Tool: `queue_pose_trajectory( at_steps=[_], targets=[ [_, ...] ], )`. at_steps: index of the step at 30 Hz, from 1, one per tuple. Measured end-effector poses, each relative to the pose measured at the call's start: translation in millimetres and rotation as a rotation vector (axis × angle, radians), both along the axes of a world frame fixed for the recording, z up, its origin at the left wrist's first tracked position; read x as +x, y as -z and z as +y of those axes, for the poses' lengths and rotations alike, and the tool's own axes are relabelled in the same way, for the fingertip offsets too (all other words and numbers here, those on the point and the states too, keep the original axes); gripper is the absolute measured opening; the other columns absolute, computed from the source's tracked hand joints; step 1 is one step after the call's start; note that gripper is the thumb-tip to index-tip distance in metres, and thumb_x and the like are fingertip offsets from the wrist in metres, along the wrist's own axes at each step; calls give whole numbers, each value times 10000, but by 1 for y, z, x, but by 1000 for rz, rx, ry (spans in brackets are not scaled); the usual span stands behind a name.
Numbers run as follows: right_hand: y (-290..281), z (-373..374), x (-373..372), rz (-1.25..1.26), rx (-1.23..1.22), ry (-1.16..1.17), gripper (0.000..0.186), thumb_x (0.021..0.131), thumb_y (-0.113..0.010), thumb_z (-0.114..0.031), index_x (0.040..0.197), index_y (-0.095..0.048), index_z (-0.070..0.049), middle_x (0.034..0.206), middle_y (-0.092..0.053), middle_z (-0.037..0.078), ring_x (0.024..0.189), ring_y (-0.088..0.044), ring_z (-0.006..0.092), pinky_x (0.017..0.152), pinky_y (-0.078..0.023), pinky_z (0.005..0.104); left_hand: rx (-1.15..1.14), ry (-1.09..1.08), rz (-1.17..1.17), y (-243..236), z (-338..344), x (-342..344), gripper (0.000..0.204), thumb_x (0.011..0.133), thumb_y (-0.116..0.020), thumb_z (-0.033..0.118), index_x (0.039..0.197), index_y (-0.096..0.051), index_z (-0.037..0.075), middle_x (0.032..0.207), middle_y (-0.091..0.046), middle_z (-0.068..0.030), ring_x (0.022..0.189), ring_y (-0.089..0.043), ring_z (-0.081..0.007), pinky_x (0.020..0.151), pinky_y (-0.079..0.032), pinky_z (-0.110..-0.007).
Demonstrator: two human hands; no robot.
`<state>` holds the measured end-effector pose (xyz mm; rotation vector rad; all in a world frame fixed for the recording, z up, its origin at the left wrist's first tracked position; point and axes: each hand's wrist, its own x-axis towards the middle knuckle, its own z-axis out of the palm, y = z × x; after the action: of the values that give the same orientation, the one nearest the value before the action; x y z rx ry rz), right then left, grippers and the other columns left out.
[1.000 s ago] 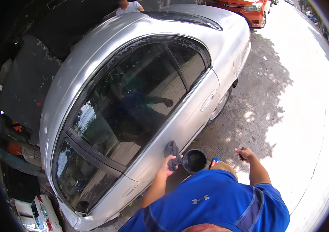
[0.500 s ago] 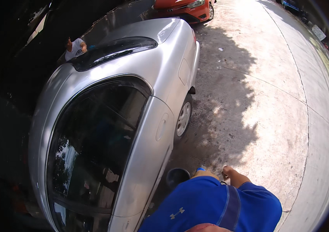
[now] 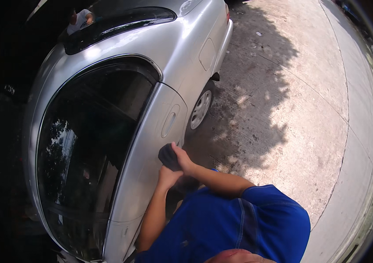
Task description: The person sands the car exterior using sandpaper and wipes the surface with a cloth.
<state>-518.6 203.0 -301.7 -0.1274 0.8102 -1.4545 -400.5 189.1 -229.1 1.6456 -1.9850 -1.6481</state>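
Observation:
Both hands come together on a bunched dark grey cloth [image 3: 168, 156] beside the silver car's rear door [image 3: 151, 144]. My left hand [image 3: 168, 176] grips its near end, and my right hand [image 3: 184, 160] closes around its right side, thumb up. The cloth sits just below the door handle [image 3: 169, 122] in view; whether it touches the door I cannot tell. A dark bucket [image 3: 187, 184] stands low under my forearms, mostly hidden by them.
The car's side window [image 3: 90, 131] and rear wheel [image 3: 202, 109] are close on the left. Another person [image 3: 80, 21] stands beyond the rear windshield [image 3: 125, 25]. Concrete pavement [image 3: 309, 114], partly shaded, stretches off to the right.
Both hands have come up from low near the bucket to beside the car door, now with the dark cloth between them. The view has tilted down, and the orange car is nearly out of it.

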Motion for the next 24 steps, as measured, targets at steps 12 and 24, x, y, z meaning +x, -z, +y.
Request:
queue_pose_trajectory(
  at_steps=[12, 24],
  targets=[
    [24, 51, 5, 2, 390, -247, 677, 1077, -490, -623, 1376, -579, -23, 1301, -656, 152, 1203, -639, 279, 973, -556, 432, -187, -174, -137, 41, 22, 45, 803, 683, -878, 147, 1394, -537, -8, 1178, -707, -203, 1032, -731, -320, 856, -607, -405],
    [30, -8, -59, 168, 158, -255, 545, 1124, -360, -474, 1521, -548, -151, 1532, -533, 73, 1392, -509, 284, 1080, -467, 576, -201, -240, 233, -63, -35, 59, 821, 732, -797, -91, 1479, -481, 37, 1279, -662, -106, 1124, -677, -215, 958, -571, -355]
  ],
)
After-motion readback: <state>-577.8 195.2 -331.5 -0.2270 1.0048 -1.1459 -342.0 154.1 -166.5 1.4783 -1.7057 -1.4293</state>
